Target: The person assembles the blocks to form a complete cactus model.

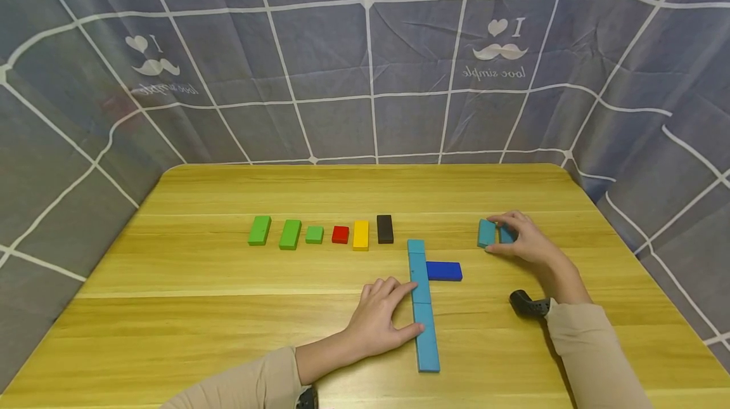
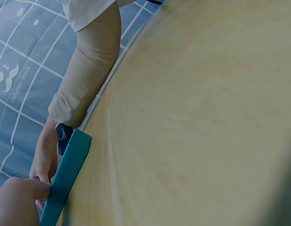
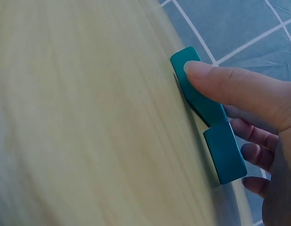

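Note:
In the head view, my left hand rests beside a line of light-blue blocks, its thumb and index fingertip touching the line. A dark-blue block lies crosswise against the line's right side. My right hand, at the right, pinches a light-blue block between thumb and index finger. Another light-blue block sits just right of it, partly hidden by that hand. The right wrist view shows the thumb on the pinched block and the second block close by.
Left of the line, a spaced row holds two green blocks, a small green block, a small red block, a yellow block and a black block. A grey curtain surrounds the wooden table.

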A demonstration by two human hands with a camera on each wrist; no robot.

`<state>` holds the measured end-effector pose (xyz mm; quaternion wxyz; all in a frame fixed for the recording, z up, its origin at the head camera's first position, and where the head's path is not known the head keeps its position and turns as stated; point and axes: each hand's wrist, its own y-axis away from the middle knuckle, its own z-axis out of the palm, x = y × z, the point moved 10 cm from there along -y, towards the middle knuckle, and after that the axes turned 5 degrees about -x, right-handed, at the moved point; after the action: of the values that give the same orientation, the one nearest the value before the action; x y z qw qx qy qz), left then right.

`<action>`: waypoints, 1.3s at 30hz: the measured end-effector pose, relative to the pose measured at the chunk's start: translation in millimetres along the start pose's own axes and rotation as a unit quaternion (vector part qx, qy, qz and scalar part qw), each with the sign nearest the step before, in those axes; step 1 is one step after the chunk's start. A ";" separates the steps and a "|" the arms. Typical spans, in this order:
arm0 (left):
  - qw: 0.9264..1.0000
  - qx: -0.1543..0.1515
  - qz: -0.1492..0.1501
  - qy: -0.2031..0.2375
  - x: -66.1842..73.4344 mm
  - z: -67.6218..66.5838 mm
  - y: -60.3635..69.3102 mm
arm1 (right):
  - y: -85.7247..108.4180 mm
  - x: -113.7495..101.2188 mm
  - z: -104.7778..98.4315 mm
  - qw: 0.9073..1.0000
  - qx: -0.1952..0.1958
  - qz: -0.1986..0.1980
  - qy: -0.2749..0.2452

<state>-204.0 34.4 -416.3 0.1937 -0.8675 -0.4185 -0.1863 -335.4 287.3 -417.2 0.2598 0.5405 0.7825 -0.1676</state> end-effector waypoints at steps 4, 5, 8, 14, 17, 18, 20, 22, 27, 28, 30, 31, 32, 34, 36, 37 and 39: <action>1.000 0.000 0.000 -0.001 0.3 0.1 -0.4 | -0.6 -1.2 -1.5 1.000 0.010 -0.001 -0.002; 1.000 0.000 0.001 -0.001 0.3 0.2 -0.4 | -0.7 -2.5 -1.8 1.000 0.014 -0.003 0.000; 1.000 0.000 0.002 -0.001 0.5 0.7 -0.2 | -2.1 -10.0 -1.6 0.999 0.028 -0.017 0.010; 1.000 0.002 0.002 0.001 0.1 0.6 0.4 | -8.4 -33.1 8.1 0.998 0.019 -0.063 0.010; 1.000 0.002 0.002 0.001 -0.3 0.6 0.6 | -11.4 -42.0 16.7 0.997 -0.003 -0.080 -0.006; 1.000 0.002 0.001 0.002 -0.4 0.7 0.7 | -12.2 -44.8 20.0 0.996 -0.012 -0.086 -0.014; 1.000 0.000 0.000 0.002 -0.7 1.0 0.7 | -13.5 -49.5 25.9 0.995 -0.027 -0.096 -0.026; 1.000 -0.002 -0.001 0.002 -0.9 1.4 0.6 | -14.2 -54.1 30.3 0.993 -0.037 -0.105 -0.033; 1.000 -0.004 -0.001 -0.001 -1.0 1.8 0.3 | -15.7 -64.0 36.6 0.990 -0.044 -0.128 -0.042; 1.000 -0.004 -0.001 -0.001 -1.0 1.8 0.3 | -16.1 -64.7 38.0 0.989 -0.046 -0.131 -0.045; 1.000 -0.005 -0.001 -0.001 -1.0 1.9 0.1 | -16.2 -66.4 40.4 0.988 -0.052 -0.134 -0.048; 1.000 -0.005 -0.001 -0.002 -1.0 1.9 0.1 | -16.2 -66.9 41.6 0.988 -0.056 -0.135 -0.053; 1.000 -0.005 -0.001 -0.002 -1.0 1.9 0.0 | -16.4 -67.1 42.9 0.987 -0.061 -0.135 -0.059; 1.000 -0.005 -0.001 -0.002 -1.1 1.9 -0.1 | -17.1 -65.3 45.2 0.987 -0.070 -0.129 -0.068; 1.000 -0.004 -0.001 -0.003 -1.3 1.9 -0.2 | -17.4 -64.8 46.5 0.986 -0.076 -0.127 -0.076; 1.000 -0.003 -0.001 -0.003 -1.3 1.8 -0.2 | -17.7 -64.2 47.0 0.986 -0.078 -0.127 -0.080; 1.000 -0.001 0.000 -0.004 -1.7 1.9 -0.3 | -17.5 -64.3 47.1 0.985 -0.079 -0.130 -0.080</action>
<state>-204.9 34.4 -418.7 0.1914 -0.8685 -0.4187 -0.1836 -323.0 206.7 -417.9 0.3392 0.3966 0.8338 -0.1799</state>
